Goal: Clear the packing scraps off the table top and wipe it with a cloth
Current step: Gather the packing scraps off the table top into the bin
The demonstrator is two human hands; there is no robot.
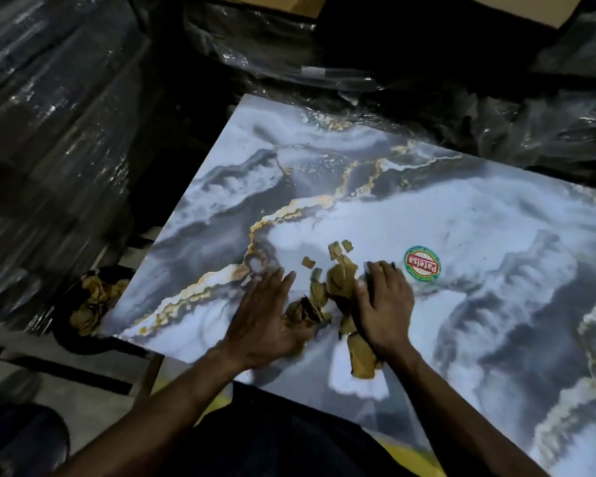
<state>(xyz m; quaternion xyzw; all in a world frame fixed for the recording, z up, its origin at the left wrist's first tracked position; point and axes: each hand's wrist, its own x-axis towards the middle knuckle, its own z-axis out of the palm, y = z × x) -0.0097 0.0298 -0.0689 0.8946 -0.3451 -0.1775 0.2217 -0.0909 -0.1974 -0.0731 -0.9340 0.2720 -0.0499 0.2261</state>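
Torn brown packing scraps (pixel 338 287) lie in a loose heap near the front of the marble-patterned table top (pixel 444 215), with a few small bits (pixel 339 249) just beyond the heap. My left hand (pixel 265 315) lies flat on the table at the heap's left side, fingers straight and its edge against the scraps. My right hand (pixel 384 304) rests on the heap's right side, fingers spread and laid over the brown pieces. A longer brown strip (pixel 362 356) pokes out below my right wrist. No cloth can be made out.
A black bin (pixel 83 339) holding more brown scraps (pixel 93 301) stands on the floor off the table's left corner. A round red and green sticker (pixel 422 263) is stuck on the table right of my hands. Plastic-wrapped dark bundles (pixel 49 132) crowd the left and far sides.
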